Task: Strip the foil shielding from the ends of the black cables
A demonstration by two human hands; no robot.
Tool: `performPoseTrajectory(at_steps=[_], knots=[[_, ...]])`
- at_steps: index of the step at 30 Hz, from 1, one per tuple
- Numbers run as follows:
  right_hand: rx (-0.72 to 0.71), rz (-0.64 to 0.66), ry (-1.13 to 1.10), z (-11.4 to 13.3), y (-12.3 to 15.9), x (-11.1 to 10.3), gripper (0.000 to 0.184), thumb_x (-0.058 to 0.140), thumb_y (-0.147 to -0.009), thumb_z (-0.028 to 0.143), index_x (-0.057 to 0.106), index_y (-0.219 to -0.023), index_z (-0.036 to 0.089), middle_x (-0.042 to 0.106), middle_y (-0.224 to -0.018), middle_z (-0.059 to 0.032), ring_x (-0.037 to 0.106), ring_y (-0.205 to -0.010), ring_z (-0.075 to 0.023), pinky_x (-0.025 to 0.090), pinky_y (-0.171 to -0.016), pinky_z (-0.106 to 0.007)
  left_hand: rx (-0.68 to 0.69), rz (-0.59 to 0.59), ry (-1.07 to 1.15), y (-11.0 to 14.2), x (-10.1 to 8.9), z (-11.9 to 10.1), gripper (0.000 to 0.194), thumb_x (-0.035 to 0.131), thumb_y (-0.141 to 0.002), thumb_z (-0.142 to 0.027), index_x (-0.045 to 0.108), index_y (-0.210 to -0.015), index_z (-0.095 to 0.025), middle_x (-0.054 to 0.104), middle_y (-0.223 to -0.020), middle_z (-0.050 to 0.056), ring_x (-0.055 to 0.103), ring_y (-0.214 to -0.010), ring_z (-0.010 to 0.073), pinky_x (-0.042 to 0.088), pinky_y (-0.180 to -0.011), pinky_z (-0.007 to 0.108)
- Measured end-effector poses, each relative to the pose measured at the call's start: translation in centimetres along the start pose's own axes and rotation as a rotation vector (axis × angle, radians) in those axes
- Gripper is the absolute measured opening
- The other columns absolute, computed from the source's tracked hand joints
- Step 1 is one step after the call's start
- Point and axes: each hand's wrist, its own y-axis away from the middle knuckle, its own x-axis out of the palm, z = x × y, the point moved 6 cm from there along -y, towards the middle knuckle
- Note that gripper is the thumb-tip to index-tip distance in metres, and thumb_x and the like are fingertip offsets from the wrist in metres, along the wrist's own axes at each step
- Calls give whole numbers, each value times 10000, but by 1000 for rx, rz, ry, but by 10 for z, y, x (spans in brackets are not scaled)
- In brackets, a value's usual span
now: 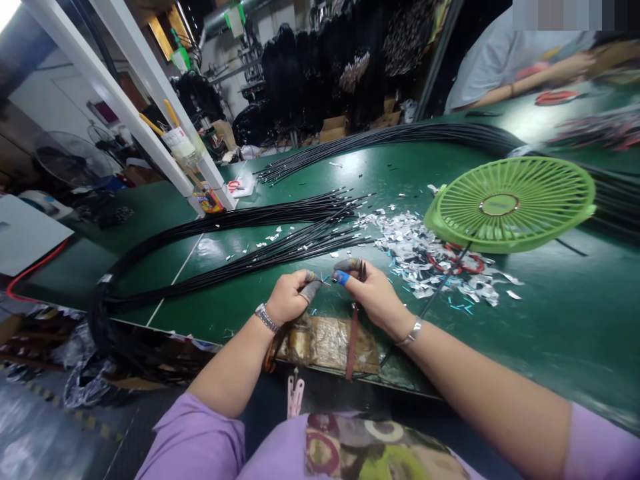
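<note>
My left hand point(293, 297), with grey covers on its fingertips, is closed in a pinch on thin wires point(325, 281) whose fine ends stick out to the right. Close by, my right hand point(375, 293) has blue tape on the thumb and a grey fingertip cover. Its fingers are closed around a small dark object point(363, 269), too small to name. Both hands are above the table's front edge, their fingertips a short gap apart. Below them lies a worn, tape-covered board point(330, 337) with a brown strap point(353, 347) across it.
Black cables point(240, 217) loop over the green table point(230, 310), and another bundle point(400, 133) lies behind. White scraps point(410, 250) are heaped beside a green fan point(505, 207) at right. A white post point(165, 107) rises at left. Another person's arm point(545, 75) is far right.
</note>
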Motion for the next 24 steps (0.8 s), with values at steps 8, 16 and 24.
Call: performPoseTrajectory(at_steps=[8,16,24], knots=[[88,33,-116,-6,-1,7,469,836,-472,495,572,-744,219,641,-701,-11,606,-687,-179,497,-675,-330,54,-5,-151,1,1,-2,143,560,-839,-270,627,-774,-163,616,-652,2,524,-586,109,393,-581,218],[278,29,-178,-19,4,11,425,822,-476,419,545,-714,202,414,-523,88,308,-446,-63,222,-410,-227,25,-12,-237,1,1,0,127,551,-835,-259,631,-793,-171,636,-671,15,532,-597,119,405,-589,225],[203,8,-173,-17,2,9,392,781,-521,417,551,-762,210,465,-579,61,317,-473,-75,215,-415,-234,43,-13,-285,2,1,-1,125,550,-841,-251,640,-798,-175,655,-690,23,554,-605,125,409,-591,228]])
